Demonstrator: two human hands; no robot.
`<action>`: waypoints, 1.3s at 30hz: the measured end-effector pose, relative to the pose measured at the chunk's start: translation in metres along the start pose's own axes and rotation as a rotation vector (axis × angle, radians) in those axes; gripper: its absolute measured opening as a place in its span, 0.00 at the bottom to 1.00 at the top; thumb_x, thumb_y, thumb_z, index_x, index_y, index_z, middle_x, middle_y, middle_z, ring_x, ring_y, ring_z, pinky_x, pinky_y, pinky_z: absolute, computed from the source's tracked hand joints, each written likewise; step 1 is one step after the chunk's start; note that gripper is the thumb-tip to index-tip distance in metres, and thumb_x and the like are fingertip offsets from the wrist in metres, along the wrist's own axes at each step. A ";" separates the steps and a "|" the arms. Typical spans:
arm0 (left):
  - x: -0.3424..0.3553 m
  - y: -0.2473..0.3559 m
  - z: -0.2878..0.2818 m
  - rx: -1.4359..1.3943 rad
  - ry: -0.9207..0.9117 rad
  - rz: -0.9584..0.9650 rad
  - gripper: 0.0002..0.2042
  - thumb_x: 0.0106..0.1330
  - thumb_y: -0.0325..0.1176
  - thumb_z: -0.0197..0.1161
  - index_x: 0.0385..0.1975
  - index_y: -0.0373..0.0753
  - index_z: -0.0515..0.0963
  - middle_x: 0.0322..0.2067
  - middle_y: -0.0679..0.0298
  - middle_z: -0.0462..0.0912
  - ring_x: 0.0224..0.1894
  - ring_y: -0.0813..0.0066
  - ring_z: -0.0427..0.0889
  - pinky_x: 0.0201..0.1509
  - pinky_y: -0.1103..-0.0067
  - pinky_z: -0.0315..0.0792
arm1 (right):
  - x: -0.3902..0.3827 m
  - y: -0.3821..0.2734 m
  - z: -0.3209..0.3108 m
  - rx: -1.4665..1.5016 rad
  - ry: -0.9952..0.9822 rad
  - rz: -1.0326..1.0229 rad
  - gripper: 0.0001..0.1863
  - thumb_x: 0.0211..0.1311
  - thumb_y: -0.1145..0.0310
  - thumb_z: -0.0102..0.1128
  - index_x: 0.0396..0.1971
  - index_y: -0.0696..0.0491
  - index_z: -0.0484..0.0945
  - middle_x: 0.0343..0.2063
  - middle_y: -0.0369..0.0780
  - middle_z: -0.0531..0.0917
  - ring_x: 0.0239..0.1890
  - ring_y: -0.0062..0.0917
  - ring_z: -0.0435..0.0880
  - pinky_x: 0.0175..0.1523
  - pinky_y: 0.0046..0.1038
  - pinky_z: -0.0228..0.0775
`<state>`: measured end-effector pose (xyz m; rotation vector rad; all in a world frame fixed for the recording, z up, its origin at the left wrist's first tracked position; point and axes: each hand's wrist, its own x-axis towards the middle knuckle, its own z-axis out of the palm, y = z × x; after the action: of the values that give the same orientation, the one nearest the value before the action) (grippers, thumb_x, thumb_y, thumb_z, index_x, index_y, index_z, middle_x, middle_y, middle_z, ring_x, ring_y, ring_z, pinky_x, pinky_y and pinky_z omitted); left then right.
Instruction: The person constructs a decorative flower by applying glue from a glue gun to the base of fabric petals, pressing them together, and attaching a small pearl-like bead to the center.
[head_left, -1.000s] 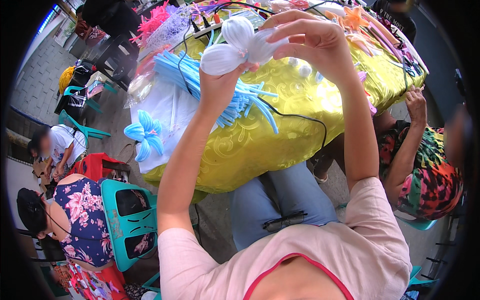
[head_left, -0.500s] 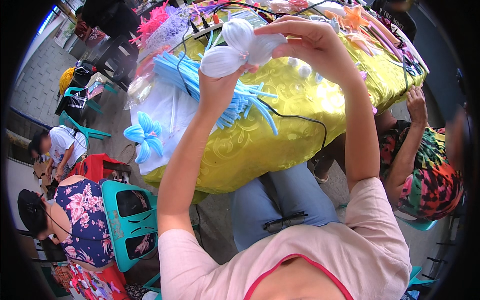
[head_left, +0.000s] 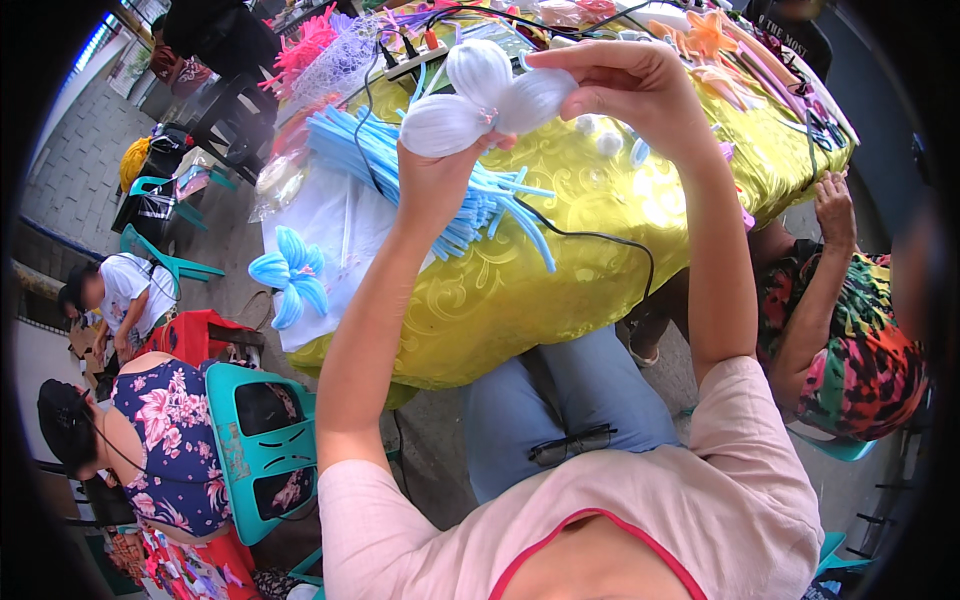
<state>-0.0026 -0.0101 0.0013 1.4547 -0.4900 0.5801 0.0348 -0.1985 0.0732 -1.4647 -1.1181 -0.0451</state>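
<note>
flower [head_left: 487,95] above table [head_left: 560,290] | sticks [head_left: 440,185] on table, left

White fabric flower [head_left: 487,95], three rounded petals, held up above table

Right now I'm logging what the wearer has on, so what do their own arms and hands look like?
Both forearms are bare. The left hand and right hand wear no gloves, and no rings or watch show. Short pale pink sleeves cover only the upper arms.

White petal flower [head_left: 487,95] showing above gold-patterned yellow tablecloth [head_left: 560,270], light blue stems [head_left: 440,190], blue flower [head_left: 292,283], teal chair [head_left: 262,450]
</note>
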 end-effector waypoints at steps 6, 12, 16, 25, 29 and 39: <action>-0.002 -0.001 0.000 -0.029 0.001 -0.009 0.05 0.53 0.22 0.59 0.29 0.30 0.73 0.24 0.61 0.79 0.28 0.77 0.79 0.33 0.84 0.71 | 0.000 0.007 -0.005 -0.084 -0.041 -0.038 0.14 0.44 0.77 0.61 0.36 0.59 0.77 0.26 0.38 0.80 0.29 0.15 0.79 0.38 0.16 0.72; 0.000 -0.002 -0.003 0.016 -0.011 0.003 0.05 0.53 0.22 0.59 0.29 0.30 0.73 0.25 0.61 0.79 0.28 0.77 0.79 0.33 0.84 0.71 | -0.002 0.012 -0.004 0.129 -0.003 -0.051 0.16 0.44 0.79 0.60 0.38 0.62 0.75 0.28 0.40 0.80 0.29 0.18 0.80 0.38 0.18 0.73; 0.000 -0.003 -0.003 0.022 -0.017 0.005 0.05 0.53 0.22 0.59 0.29 0.31 0.73 0.25 0.61 0.79 0.28 0.77 0.79 0.33 0.84 0.71 | -0.003 0.012 -0.005 0.086 -0.001 -0.027 0.15 0.44 0.79 0.60 0.36 0.61 0.76 0.28 0.40 0.80 0.29 0.18 0.80 0.38 0.18 0.73; -0.001 -0.002 -0.002 0.001 -0.024 -0.009 0.05 0.53 0.22 0.58 0.29 0.30 0.73 0.25 0.61 0.79 0.28 0.77 0.79 0.33 0.84 0.71 | -0.002 0.018 -0.006 -0.006 0.036 -0.068 0.09 0.45 0.78 0.60 0.30 0.59 0.78 0.23 0.38 0.81 0.27 0.17 0.80 0.34 0.15 0.72; -0.002 -0.001 -0.001 0.008 -0.018 -0.020 0.05 0.54 0.23 0.58 0.29 0.29 0.73 0.25 0.61 0.79 0.28 0.77 0.79 0.33 0.84 0.71 | -0.003 0.020 -0.006 0.046 0.032 -0.064 0.08 0.45 0.78 0.60 0.30 0.59 0.79 0.23 0.37 0.81 0.27 0.16 0.80 0.33 0.14 0.72; 0.000 0.000 -0.003 0.040 0.010 -0.001 0.05 0.54 0.22 0.58 0.28 0.29 0.73 0.24 0.60 0.80 0.28 0.77 0.79 0.33 0.83 0.71 | -0.002 0.017 -0.004 0.070 0.063 -0.032 0.12 0.47 0.77 0.59 0.35 0.60 0.76 0.30 0.40 0.80 0.31 0.18 0.80 0.40 0.19 0.73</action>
<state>-0.0029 -0.0075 0.0012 1.4889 -0.4722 0.5995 0.0464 -0.1991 0.0605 -1.3748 -1.0815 -0.0731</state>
